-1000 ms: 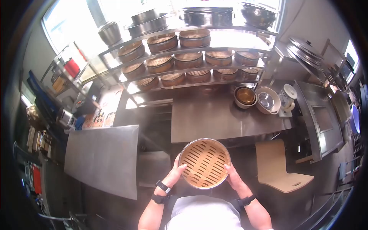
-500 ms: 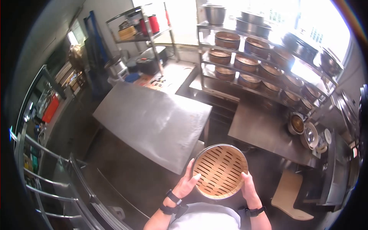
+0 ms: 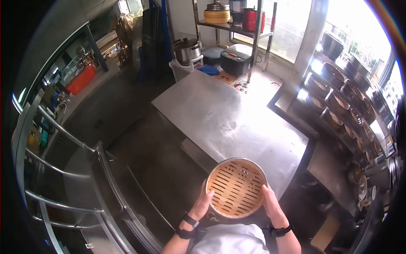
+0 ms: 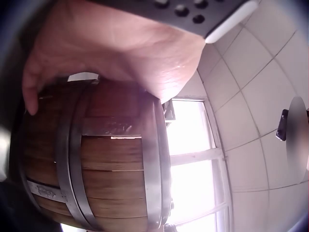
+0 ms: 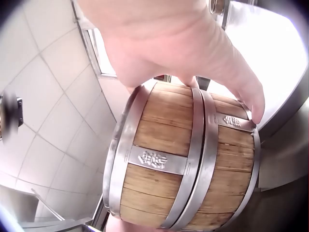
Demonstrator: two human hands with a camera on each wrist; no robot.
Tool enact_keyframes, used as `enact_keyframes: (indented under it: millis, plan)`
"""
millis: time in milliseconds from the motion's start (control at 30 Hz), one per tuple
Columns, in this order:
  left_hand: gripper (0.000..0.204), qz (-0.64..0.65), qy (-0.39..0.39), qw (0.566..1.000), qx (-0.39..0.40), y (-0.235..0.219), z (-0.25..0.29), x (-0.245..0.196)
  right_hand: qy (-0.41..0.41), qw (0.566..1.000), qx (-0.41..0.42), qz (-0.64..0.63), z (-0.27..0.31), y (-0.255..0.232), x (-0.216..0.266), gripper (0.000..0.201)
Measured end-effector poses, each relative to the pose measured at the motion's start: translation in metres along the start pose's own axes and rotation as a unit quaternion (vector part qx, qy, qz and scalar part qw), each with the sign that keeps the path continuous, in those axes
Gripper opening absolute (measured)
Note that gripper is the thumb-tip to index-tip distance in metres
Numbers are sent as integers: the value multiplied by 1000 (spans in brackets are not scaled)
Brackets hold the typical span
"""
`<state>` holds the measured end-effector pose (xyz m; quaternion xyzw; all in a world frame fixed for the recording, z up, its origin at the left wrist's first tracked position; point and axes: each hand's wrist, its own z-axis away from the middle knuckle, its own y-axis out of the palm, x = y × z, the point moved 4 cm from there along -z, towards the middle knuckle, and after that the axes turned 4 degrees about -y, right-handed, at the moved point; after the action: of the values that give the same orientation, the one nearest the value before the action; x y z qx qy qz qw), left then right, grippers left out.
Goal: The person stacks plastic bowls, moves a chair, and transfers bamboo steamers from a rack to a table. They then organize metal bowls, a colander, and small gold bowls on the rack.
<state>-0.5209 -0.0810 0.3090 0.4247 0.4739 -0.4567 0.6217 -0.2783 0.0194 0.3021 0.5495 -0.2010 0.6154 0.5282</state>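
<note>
The left hand (image 3: 201,203) and the right hand (image 3: 274,205) grip two stacked wooden steamers (image 3: 237,188) from opposite sides. Both thumbs (image 3: 210,194) lie at the upper edge, fingers (image 5: 253,99) curling around the side.

Near-white garment (image 3: 228,240), cloth plain and lightly creased. Left hand (image 3: 199,206) and right hand (image 3: 274,207) bare, as are the forearms (image 3: 176,244). On the left: dark band (image 3: 191,219) nearer the hand, round perforations and a pale edge piece seen up close; black strap (image 3: 185,233) behind it. On the right: black wristband (image 3: 282,231).
</note>
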Motion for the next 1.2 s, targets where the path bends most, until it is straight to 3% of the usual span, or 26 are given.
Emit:
enact_keyframes:
  millis: [167, 467, 533, 567, 600, 700, 733, 867, 933, 1000, 1067, 1100, 1200]
  plan:
    - [61, 71, -84, 994, -28, -61, -45, 17, 34, 996, -1, 88, -62, 38, -10, 66]
    - [61, 53, -117, 990, -60, -159, -163, -19, 31, 998, 20, 57, -206, 118, 12, 60]
    - [59, 59, -121, 990, -36, -179, -198, -29, 7, 997, 9, 81, -244, 127, 9, 64]
    - [58, 67, -137, 988, -17, -189, -210, -30, 3, 995, 10, 97, -258, 132, 8, 65]
    - [61, 2, -200, 979, -51, -207, -223, -16, 8, 996, 6, 93, -270, 140, 10, 65]
    - [64, 6, -226, 972, -67, -235, -263, -7, 4, 997, 29, 76, -308, 160, 28, 68]
    - [67, -22, -185, 980, -63, -238, -278, -18, -8, 995, 20, 93, -322, 162, 25, 69]
    - [68, -5, -223, 973, -52, -272, -331, -25, -3, 993, 13, 122, -382, 172, 14, 73]
    - [65, -8, -174, 983, -63, -291, -367, -25, -2, 993, 2, 121, -409, 184, 23, 74]
    - [63, -9, -153, 986, -60, -311, -399, -28, 54, 992, -48, 105, -432, 199, 26, 75]
    - [60, -151, -135, 977, -60, -336, -431, -45, 36, 988, -70, 134, -474, 205, 11, 75]
    - [60, -149, -141, 977, -50, -344, -443, -56, 18, 982, -80, 168, -488, 209, 8, 76]
    - [60, -294, -128, 947, -6, -364, -478, -99, 41, 983, -124, 129, -516, 252, 44, 77]
